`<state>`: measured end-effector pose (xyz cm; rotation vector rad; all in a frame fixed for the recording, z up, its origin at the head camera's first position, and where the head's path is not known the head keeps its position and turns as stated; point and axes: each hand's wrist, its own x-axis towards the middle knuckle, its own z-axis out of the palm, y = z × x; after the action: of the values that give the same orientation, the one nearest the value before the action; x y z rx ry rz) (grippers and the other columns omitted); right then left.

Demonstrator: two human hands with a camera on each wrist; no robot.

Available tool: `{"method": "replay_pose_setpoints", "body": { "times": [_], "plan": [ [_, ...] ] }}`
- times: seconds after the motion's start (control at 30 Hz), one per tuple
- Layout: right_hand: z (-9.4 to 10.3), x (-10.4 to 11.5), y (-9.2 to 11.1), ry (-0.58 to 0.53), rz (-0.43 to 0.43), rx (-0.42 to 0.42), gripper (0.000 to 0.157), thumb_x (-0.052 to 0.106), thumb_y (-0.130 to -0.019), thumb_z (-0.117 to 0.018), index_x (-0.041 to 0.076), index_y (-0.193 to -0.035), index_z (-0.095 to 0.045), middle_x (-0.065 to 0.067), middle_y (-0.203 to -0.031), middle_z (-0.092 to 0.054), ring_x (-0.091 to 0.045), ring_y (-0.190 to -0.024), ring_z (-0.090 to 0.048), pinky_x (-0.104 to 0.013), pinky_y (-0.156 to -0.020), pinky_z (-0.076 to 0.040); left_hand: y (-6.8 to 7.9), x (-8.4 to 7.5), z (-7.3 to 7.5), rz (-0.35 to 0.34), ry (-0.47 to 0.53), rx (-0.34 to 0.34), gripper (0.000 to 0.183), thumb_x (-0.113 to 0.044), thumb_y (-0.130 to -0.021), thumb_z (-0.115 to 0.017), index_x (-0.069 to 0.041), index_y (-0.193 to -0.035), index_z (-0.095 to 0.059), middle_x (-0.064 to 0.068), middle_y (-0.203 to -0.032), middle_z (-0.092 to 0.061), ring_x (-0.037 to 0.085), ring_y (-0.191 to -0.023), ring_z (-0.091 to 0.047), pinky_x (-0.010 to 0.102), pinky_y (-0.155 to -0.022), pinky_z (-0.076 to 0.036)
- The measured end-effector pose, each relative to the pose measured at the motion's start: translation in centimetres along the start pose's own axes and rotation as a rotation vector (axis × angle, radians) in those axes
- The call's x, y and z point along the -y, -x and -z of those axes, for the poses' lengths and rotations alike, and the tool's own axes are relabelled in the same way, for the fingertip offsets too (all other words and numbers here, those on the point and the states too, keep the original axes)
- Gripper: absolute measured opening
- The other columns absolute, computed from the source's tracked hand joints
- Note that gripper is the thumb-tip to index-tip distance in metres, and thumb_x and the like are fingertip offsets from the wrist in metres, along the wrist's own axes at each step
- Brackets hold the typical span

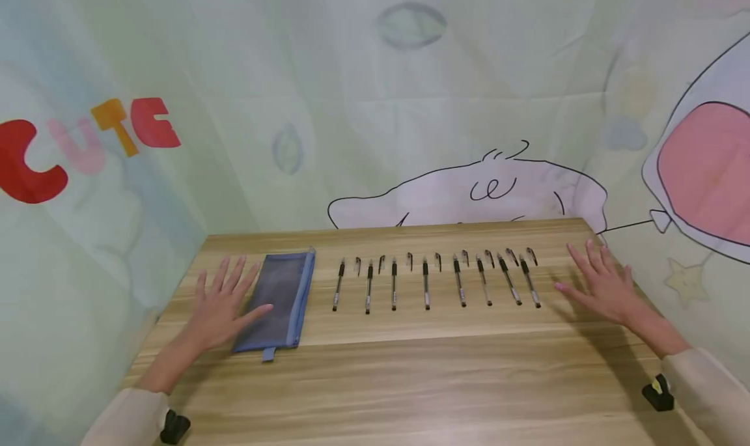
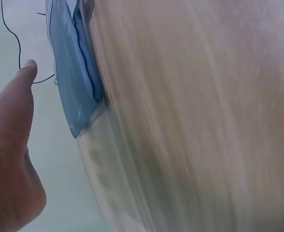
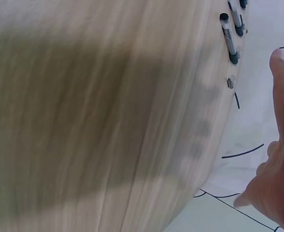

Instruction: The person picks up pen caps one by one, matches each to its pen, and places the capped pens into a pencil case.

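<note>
To the left of the left hand (image 1: 222, 309), a thin wall cloth (image 1: 234, 107) hangs with soft creases, and on it are printed the rounded, thick letters (image 1: 155, 122) "CUTE". The left hand itself is spread, its fingers straight and separated, holding nothing. Just at its right is the blue zippered mesh pouch (image 1: 275, 296), flat and rectangular, with a smooth fabric border and a small fabric tab (image 1: 268, 354) on the edge nearest the person. In the head view the left thumb overlaps this pouch, but the left wrist view shows a gap between them.

Farther right, between the two hands, eight slender gel pens (image 1: 426, 286) lie uncapped in a row, well apart from the fingers. They have clear plastic barrels and dark grips, with points away from the person. Eight small caps (image 1: 410, 261) with dark clips lie near their tips. All this is on the wooden-grain table (image 1: 398, 374), pale and streaked lengthwise.

Right of the last pen, the right hand (image 1: 606, 290) is also spread and holds nothing. Beyond it, the cloth shows a round pink balloon (image 1: 709, 169) with black outline.
</note>
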<state>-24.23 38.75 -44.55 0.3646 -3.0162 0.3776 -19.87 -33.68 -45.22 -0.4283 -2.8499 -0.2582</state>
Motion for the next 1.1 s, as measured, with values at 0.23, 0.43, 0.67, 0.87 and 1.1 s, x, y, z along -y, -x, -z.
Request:
{"method": "replay_pose_setpoints", "body": {
  "times": [0.23,0.43,0.67,0.87,1.1],
  "plan": [
    [0.2,0.4,-0.6,-0.198,0.037,0.017,0.097,0.044,-0.101,-0.059,0.013,-0.164,0.008,-0.039,-0.163,0.004,-0.068,-0.144,-0.008,-0.087,-0.106,-0.014,-0.3,-1.1,0.2,-0.011,0.088,-0.003,0.091,-0.055,-0.095,-0.063,-0.024,-0.165,-0.014,0.019,-0.171,-0.014,0.040,-0.160,-0.001,0.077,-0.117,-0.004],
    [0.3,1.0,-0.7,-0.373,0.007,0.098,0.105,0.040,-0.101,-0.062,0.021,-0.160,0.023,-0.036,-0.165,0.003,-0.071,-0.140,-0.017,-0.086,-0.104,-0.021,-0.8,-2.1,0.2,0.000,0.203,-0.014,0.084,-0.048,-0.099,-0.061,-0.023,-0.165,-0.016,0.018,-0.169,-0.023,0.042,-0.158,-0.013,0.075,-0.116,-0.007],
    [0.1,1.5,-1.1,-0.533,0.061,0.055,0.085,0.026,-0.106,-0.057,0.009,-0.164,0.002,-0.041,-0.159,-0.022,-0.061,-0.141,-0.031,-0.028,-0.110,-0.049,-0.8,-3.1,-0.1,0.016,0.328,0.033,0.080,-0.042,-0.101,-0.059,-0.016,-0.165,-0.018,0.022,-0.167,-0.026,0.048,-0.153,-0.020,0.073,-0.115,-0.013],
    [0.1,2.1,-1.2,-0.638,0.052,0.042,0.071,0.024,-0.108,-0.054,-0.003,-0.161,-0.016,-0.039,-0.154,-0.036,0.011,-0.124,-0.051,0.003,-0.085,-0.040,-0.8,-4.0,-0.1,0.039,0.404,0.065,0.077,-0.042,-0.102,-0.057,-0.014,-0.164,-0.019,0.023,-0.165,-0.030,0.052,-0.149,-0.024,0.075,-0.112,-0.015],
    [0.1,3.2,-1.4,-0.656,0.035,0.073,0.067,0.030,-0.108,-0.052,-0.002,-0.160,-0.024,-0.032,-0.153,-0.042,0.023,-0.111,-0.049,-0.001,-0.087,-0.041,-1.0,-5.1,0.0,0.046,0.453,0.092,0.075,-0.041,-0.103,-0.056,-0.010,-0.163,-0.023,0.022,-0.165,-0.032,0.054,-0.147,-0.026,0.078,-0.111,-0.015]
  ]
}}
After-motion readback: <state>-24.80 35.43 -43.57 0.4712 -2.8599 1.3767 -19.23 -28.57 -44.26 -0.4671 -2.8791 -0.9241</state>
